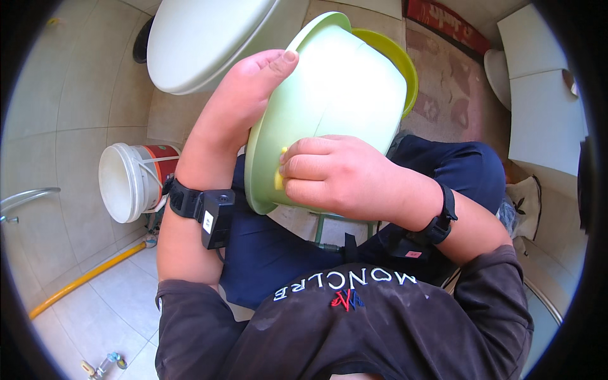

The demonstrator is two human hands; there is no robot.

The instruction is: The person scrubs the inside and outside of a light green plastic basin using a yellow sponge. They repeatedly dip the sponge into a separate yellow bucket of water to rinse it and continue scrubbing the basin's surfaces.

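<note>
A pale green plastic basin (351, 90) is tilted on its side above my lap, its outer wall facing up. My left hand (259, 80) grips its rim at the upper left, thumb on the outside and the other fingers mostly hidden. In my right hand (327, 175) is a yellow sponge or cloth (279, 178), pressed against the basin's wall close to the rim; only its edge shows past the fingertips. Behind the green basin, a yellow-green basin (409, 71) is partly covered.
A white toilet with closed lid (204, 42) stands at the upper left. Left of my arm is a white lidded bucket (118, 183). A yellow pole (88, 280) lies at lower left. White cabinets (546, 114) and a cloth bag (527, 209) are at right.
</note>
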